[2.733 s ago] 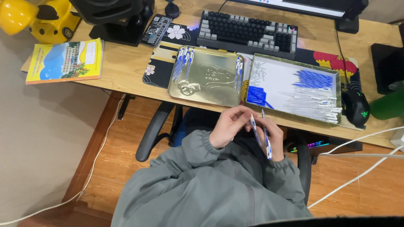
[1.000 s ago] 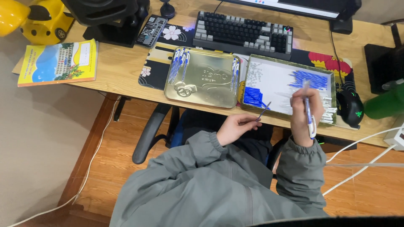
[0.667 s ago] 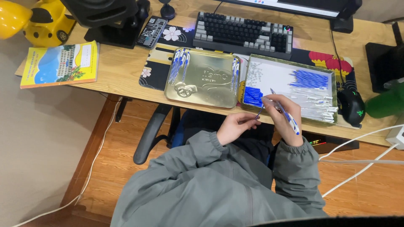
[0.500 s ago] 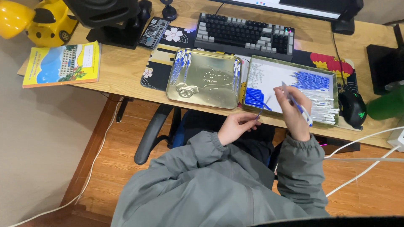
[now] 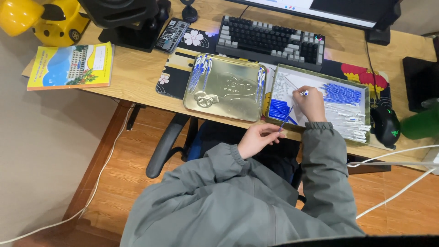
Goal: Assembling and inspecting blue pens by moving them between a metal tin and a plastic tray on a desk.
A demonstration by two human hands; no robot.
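Note:
My left hand (image 5: 257, 138) hovers below the desk edge, pinching a thin pen refill (image 5: 286, 119) whose blue tip slants up toward the tray. My right hand (image 5: 311, 103) lies inside the shallow tin tray (image 5: 366, 97), its fingers closed on a small blue-tipped pen part (image 5: 305, 93). In the tray there is a heap of blue pen parts (image 5: 340, 93), several white barrels (image 5: 352, 124) and a blue stack (image 5: 278, 109) at its near left corner. Left of it, a golden tin lid (image 5: 226, 89) carries blue pens (image 5: 200, 72) along its edges.
A keyboard (image 5: 270, 40) and monitor base stand behind the tins. A black mouse (image 5: 387, 126) and green object (image 5: 420, 123) are at the right, a yellow book (image 5: 71, 66) and yellow toy (image 5: 43, 18) at the left. White cables (image 5: 393, 158) cross the wood floor; a chair arm (image 5: 167, 144) juts below the desk.
My right hand came down from holding a pen upright above the tray and now rests in the tray on a small part. My left hand stayed near the desk edge.

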